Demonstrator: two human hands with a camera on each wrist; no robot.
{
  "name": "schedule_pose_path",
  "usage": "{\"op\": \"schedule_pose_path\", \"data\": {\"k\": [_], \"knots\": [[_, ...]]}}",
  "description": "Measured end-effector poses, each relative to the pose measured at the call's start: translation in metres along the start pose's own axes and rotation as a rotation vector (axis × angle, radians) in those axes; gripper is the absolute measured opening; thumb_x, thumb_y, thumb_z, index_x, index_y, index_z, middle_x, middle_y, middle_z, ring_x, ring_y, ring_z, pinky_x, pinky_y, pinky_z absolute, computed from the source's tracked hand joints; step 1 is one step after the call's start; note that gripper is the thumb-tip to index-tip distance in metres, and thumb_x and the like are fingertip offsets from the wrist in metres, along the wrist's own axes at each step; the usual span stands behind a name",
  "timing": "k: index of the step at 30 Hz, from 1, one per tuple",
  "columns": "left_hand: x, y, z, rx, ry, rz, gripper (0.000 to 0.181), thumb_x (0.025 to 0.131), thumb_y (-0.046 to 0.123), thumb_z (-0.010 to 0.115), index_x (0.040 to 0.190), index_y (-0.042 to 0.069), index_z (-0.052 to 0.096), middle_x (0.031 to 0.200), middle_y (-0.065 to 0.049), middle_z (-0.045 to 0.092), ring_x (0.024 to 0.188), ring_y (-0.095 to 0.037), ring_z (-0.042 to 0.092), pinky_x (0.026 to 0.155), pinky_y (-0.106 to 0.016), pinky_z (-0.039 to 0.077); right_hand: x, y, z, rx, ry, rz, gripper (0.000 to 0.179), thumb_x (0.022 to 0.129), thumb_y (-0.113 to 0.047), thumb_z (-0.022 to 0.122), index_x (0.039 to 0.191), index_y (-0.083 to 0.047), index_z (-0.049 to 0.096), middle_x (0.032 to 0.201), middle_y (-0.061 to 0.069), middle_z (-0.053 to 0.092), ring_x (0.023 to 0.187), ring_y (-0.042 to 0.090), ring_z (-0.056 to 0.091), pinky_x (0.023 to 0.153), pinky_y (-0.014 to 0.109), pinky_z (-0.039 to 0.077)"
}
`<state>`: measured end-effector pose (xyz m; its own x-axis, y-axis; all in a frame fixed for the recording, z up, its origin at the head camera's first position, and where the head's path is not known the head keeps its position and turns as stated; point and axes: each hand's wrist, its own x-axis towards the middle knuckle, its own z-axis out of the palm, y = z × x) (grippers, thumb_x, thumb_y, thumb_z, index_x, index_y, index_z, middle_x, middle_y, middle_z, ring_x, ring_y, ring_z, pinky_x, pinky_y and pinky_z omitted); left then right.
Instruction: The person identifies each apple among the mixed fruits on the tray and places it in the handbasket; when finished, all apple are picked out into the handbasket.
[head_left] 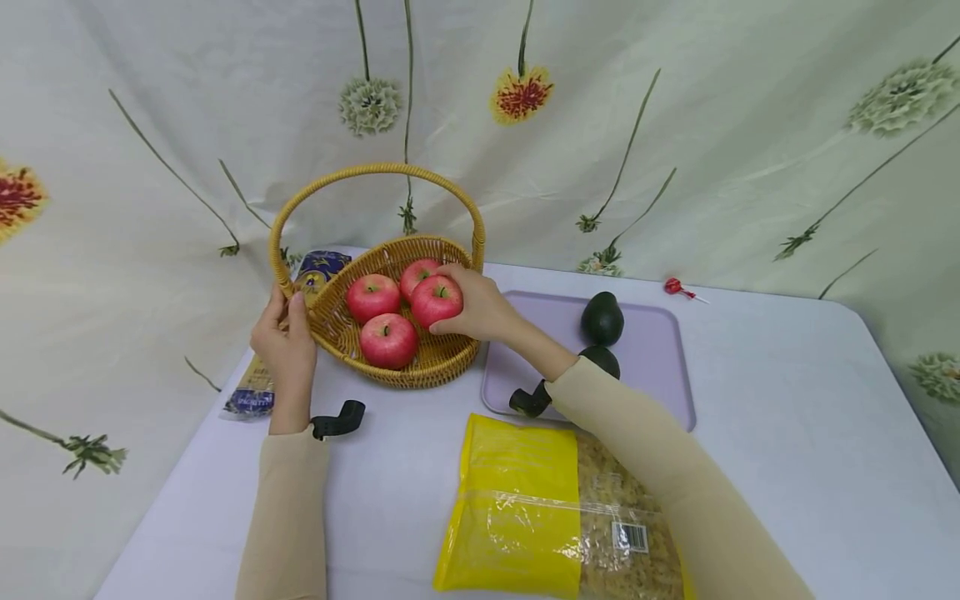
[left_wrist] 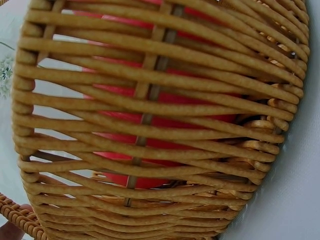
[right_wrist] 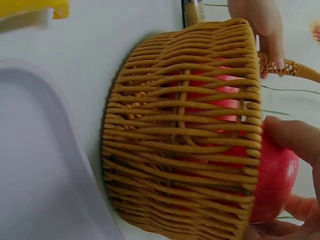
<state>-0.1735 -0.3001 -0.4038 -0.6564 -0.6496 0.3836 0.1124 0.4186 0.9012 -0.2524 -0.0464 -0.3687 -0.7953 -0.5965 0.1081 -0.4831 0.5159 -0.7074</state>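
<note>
A woven wicker basket with a tall arched handle stands on the table, several red apples inside. My left hand grips the foot of the handle on the basket's left side; the left wrist view mostly shows the basket's wall, with red showing through the gaps. At the right rim my right hand holds one apple, fingers and thumb around it. In the right wrist view that apple is at the rim; whether it touches the other apples I cannot tell.
A lilac tray right of the basket bears two avocados, one partly behind my right arm. Nearer lies a yellow pasta bag, partly under that forearm. Behind the basket's left side is a blue-and-gold packet. A red lollipop lies far right.
</note>
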Motion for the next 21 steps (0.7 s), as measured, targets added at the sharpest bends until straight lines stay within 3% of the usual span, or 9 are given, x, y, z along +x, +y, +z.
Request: {"op": "schedule_pose_path", "data": {"k": [6,21], "knots": [[-0.001,0.000,0.001,0.004,0.006,0.003,0.038,0.101,0.027,0.053,0.137,0.017,0.057,0.121,-0.015,0.068,0.087,0.004,0.054,0.072,-0.010,0.044,0.005,-0.001,0.009,-0.053,-0.035,0.024,0.085,0.076,-0.028,0.083,0.146,-0.005,0.041,0.142,0.012,0.051,0.127,0.027,0.050,0.102,0.042,0.047],[0.001,0.000,0.000,-0.008,0.006,-0.008,0.038,0.100,0.028,0.055,0.136,0.018,0.058,0.121,-0.014,0.069,0.088,0.004,0.055,0.074,-0.009,0.044,0.010,-0.002,0.016,-0.114,-0.041,0.080,0.088,0.075,-0.033,0.083,0.147,-0.008,0.039,0.133,0.015,0.051,0.119,0.027,0.048,0.099,0.043,0.048]]}}
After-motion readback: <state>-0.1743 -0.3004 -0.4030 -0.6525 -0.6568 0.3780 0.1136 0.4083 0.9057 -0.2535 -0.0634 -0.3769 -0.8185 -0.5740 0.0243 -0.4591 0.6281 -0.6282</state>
